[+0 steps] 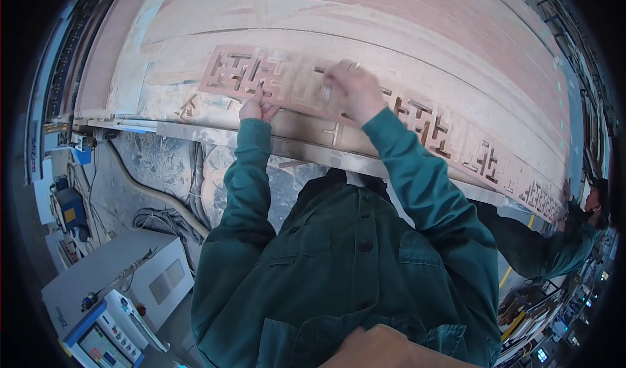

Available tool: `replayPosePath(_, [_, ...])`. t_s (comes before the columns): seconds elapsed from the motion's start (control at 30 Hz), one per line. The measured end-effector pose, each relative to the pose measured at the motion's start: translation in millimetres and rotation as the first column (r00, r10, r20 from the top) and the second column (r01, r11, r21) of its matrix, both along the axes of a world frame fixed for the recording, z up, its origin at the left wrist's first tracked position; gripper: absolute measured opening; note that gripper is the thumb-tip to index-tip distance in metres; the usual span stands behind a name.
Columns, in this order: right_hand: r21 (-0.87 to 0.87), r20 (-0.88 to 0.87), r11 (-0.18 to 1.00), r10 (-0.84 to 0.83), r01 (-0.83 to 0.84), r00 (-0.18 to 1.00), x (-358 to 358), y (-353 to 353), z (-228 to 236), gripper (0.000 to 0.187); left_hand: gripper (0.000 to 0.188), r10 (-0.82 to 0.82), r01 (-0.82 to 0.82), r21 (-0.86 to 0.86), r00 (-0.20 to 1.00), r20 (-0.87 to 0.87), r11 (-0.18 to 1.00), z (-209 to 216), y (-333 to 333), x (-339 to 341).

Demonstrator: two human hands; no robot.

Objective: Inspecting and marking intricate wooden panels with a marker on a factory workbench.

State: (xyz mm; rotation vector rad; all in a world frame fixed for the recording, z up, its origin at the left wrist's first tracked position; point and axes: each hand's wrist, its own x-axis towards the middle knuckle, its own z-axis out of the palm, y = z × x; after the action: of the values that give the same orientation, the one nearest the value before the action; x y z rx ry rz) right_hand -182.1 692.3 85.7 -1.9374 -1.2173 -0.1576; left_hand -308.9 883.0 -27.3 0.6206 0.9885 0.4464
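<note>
Along the near side of the table (160, 94) runs a metal edge (208, 135). Just beyond it, a small T-shaped piece (334, 133) lies before the long pink board (293, 84), which has many cut-out slots and stretches toward the right. The left hand (259, 109) grips the near edge of this board, close to its left end. To the right, the right hand (355, 91) is above the board with fingers bent inward; whether it holds something, one cannot tell. At the board's right end is a co-worker (564, 247) in green.
</note>
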Motion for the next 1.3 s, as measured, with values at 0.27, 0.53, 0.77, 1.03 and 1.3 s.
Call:
replayPosePath(0.27, [-0.026,-0.073,0.998,0.059,-0.061,0.996,-5,14,-14,0.011,0.021,0.007,-0.010,0.049,0.998,0.061,0.999,9,-6,-6])
replayPosePath(0.53, [-0.078,0.037,0.996,0.056,-0.053,0.998,-11,16,-29,0.013,0.021,-0.017,0.015,0.046,0.999,0.033,0.999,6,-9,-17])
replayPosePath(0.77, [0.111,-0.109,0.994,0.013,-0.001,0.994,26,29,33,0.013,0.022,-0.043,0.039,0.073,0.998,0.054,0.997,9,-7,-14])
replayPosePath(1.03, [0.173,-0.025,0.985,0.017,-0.012,1.000,22,50,33,0.012,0.019,-0.013,0.007,0.077,0.997,0.078,0.997,16,-12,-15])
replayPosePath(1.3, [-0.033,0.038,0.981,-0.188,0.190,0.981,2,69,-23,0.012,0.018,0.029,-0.040,0.096,0.993,0.115,0.995,31,-21,-9])
